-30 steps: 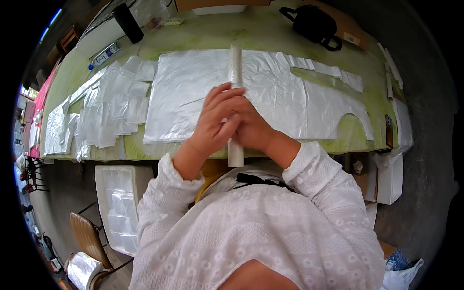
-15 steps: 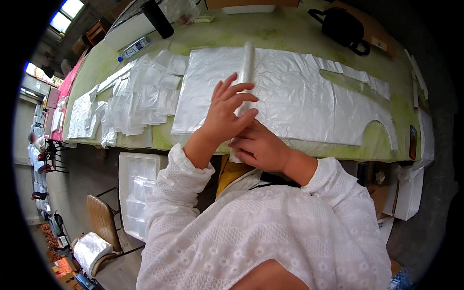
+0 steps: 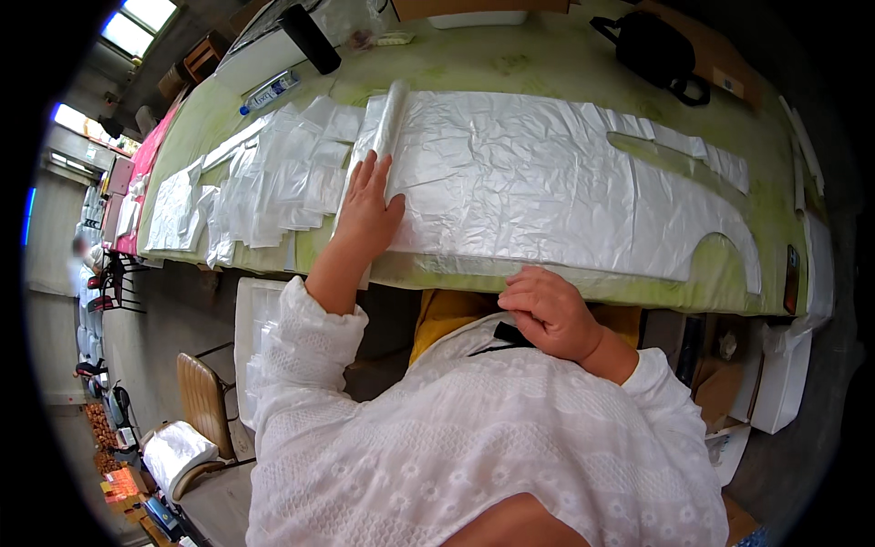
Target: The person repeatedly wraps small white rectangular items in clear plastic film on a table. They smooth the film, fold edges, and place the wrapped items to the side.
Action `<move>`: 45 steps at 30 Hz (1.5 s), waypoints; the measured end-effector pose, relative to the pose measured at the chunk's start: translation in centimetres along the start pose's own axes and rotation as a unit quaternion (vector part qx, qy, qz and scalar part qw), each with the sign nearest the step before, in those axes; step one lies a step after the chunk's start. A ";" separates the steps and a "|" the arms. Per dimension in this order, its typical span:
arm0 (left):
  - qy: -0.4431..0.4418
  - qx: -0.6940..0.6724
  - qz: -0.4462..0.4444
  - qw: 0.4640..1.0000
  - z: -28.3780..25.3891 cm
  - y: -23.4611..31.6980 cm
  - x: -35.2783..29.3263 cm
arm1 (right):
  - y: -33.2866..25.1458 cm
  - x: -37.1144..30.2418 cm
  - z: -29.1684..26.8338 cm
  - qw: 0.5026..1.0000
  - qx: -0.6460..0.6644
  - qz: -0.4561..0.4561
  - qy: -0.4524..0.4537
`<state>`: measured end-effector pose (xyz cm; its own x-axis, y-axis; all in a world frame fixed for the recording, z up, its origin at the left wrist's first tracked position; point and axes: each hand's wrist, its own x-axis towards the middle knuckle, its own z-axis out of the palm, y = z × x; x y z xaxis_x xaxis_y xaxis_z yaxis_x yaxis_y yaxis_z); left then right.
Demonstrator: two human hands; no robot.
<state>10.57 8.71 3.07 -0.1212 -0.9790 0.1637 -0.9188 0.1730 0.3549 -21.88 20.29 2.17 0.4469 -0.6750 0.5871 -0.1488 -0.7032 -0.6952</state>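
Note:
A thin, whitish plastic sheet (image 3: 529,173) with curved cut-outs toward its right end lies spread and wrinkled on the table. Along its left end runs a narrow rolled-up part of the plastic (image 3: 390,123). My left hand (image 3: 367,208) rests on this roll, fingers stretched and laid flat, thumb apart. Just off the table's front edge, in front of my body, hovers my right hand (image 3: 554,314). Its fingers are bent and close together, with nothing visible in them. Left of the roll, several folded clear plastic pieces (image 3: 287,169) lie in overlapping rows.
The table (image 3: 510,64) has a green cover. Toward its back are a water bottle (image 3: 271,91), a black cylinder (image 3: 310,39) and a black bag (image 3: 652,56). A white tray (image 3: 246,365) of folded plastic sits below left, beside a brown chair (image 3: 202,392).
The roll has travelled left across the sheet, with my left hand on it. My right hand has come off the roll and moved right, toward my body.

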 end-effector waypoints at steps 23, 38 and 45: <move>-0.084 -0.679 -0.180 0.707 1.1 9.8 3.5 | -1.1 -2.0 0.4 0.897 0.287 0.331 0.050; -0.162 -0.641 -0.140 0.738 6.5 18.9 1.2 | -1.6 -0.4 -0.4 0.828 0.306 0.463 0.079; -0.037 -0.697 -0.190 0.690 6.9 17.5 10.6 | -3.6 -5.1 -6.0 0.826 0.228 0.514 -0.038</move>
<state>-9.41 0.67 4.69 -0.0380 -0.9761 -0.2140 0.3597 -0.2131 0.9084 -28.97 24.95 4.16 0.3470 -0.8349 -0.4272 -0.1441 0.4027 -0.9039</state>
